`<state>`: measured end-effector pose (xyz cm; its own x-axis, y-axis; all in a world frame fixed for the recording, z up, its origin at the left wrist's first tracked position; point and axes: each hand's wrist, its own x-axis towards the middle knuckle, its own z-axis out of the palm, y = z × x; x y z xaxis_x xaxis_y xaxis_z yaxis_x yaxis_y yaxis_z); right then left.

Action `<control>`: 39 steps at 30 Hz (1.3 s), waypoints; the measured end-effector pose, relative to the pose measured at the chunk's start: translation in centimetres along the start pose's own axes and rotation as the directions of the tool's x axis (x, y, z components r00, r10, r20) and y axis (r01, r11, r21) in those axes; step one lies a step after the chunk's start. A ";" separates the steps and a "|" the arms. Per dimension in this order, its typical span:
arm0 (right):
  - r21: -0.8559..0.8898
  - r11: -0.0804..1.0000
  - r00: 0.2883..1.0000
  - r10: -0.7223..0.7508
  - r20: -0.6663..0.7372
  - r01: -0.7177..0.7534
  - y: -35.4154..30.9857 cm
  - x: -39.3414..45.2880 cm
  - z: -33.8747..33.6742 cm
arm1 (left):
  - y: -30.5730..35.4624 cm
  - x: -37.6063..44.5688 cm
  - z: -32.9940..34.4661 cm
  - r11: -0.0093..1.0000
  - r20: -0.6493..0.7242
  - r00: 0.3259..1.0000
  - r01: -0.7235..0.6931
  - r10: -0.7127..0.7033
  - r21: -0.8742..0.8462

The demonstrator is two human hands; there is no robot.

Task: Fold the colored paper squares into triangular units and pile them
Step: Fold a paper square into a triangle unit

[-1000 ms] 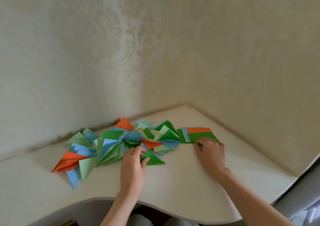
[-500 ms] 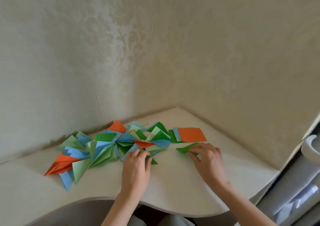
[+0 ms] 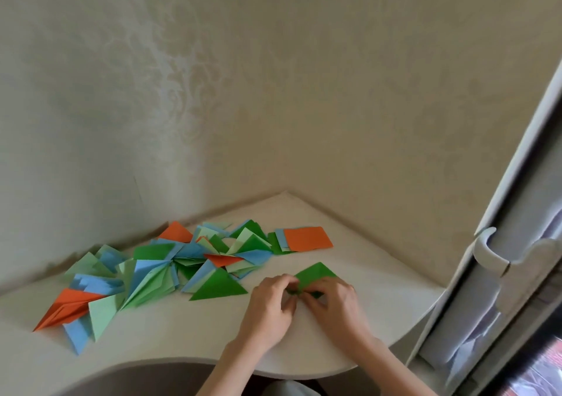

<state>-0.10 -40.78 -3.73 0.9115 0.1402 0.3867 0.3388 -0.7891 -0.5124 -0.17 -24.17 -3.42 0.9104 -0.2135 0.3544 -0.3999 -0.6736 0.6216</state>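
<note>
Both hands, left (image 3: pixel 269 306) & right (image 3: pixel 336 303), are pinching the dark green paper square (image 3: pixel 314 274) on the white surface (image 3: pixel 182 341), mid-fold beside the pile of folded triangular units (image 3: pixel 170 271). Next you'll prob. be needing aligned corners before creasing.

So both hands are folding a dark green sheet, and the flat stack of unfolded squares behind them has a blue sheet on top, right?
Not quite. In the head view the stack of unfolded squares has an orange sheet on top; blue shows only at its left edge. The rest holds: the left hand and right hand both pinch the dark green sheet.
</note>
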 end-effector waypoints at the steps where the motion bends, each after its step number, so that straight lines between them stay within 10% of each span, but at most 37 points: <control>1: 0.014 1.000 1.000 -0.003 -0.006 0.003 0.0 0.0 -0.1 | 0.0 0.1 0.1 1.000 -0.010 1.000 -0.008 0.008 0.002; 27: 0.120 0.955 0.956 0.252 0.149 -0.271 0.5 2.4 0.1 | -0.1 2.0 1.6 0.997 -0.109 0.991 0.080 -0.077 0.019; 39: 0.135 0.976 0.970 0.144 0.198 -0.172 1.7 1.6 -0.9 | -0.8 1.1 0.5 0.985 -0.068 0.993 0.082 -0.093 -0.151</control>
<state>1.77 -42.42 -3.29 0.9787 0.1410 0.1494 0.2051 -0.7131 -0.6704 1.19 -24.21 -3.90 0.9342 -0.1017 0.3419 -0.3358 -0.5744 0.7466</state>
